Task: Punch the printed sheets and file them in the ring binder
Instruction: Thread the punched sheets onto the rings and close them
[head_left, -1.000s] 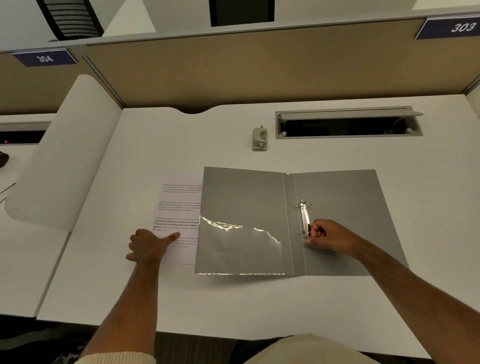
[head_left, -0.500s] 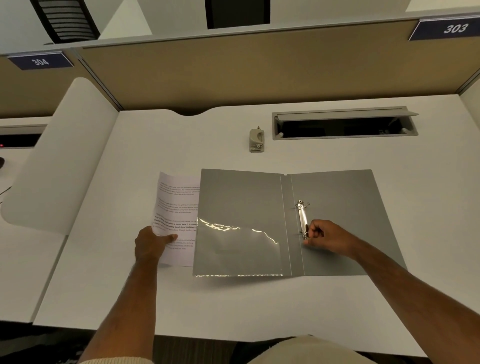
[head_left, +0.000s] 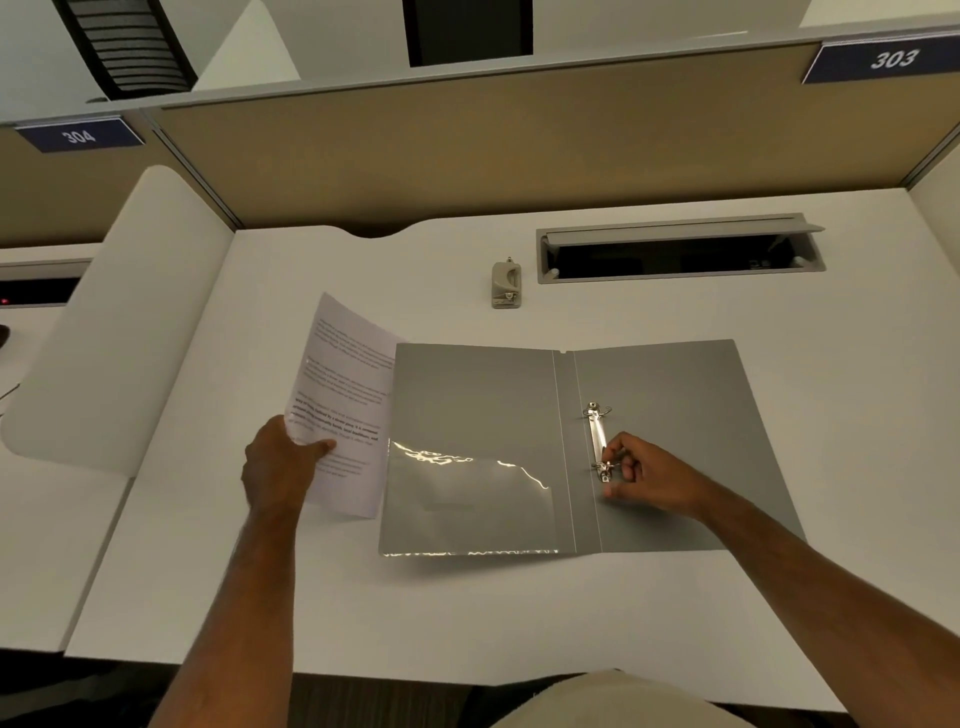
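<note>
A grey ring binder (head_left: 675, 395) lies open flat on the white desk, its metal ring mechanism (head_left: 597, 436) just right of the spine. My right hand (head_left: 644, 470) pinches the lower ring of that mechanism. Printed sheets (head_left: 345, 384) stand tilted up off the desk at the binder's left edge, their right side tucked under the left cover. My left hand (head_left: 280, 460) grips their left edge, thumb on the printed face. A clear pocket (head_left: 467, 499) on the left cover reflects light.
A small beige hole punch (head_left: 505, 285) sits on the desk behind the binder. An open cable tray slot (head_left: 680, 223) lies at the back right. A tan partition (head_left: 467, 130) closes the back, and a white side panel (head_left: 119, 322) stands at the left.
My left hand went from pressing the flat sheets to gripping their left edge and lifting it, so they now tilt up. My right hand stayed on the lower ring.
</note>
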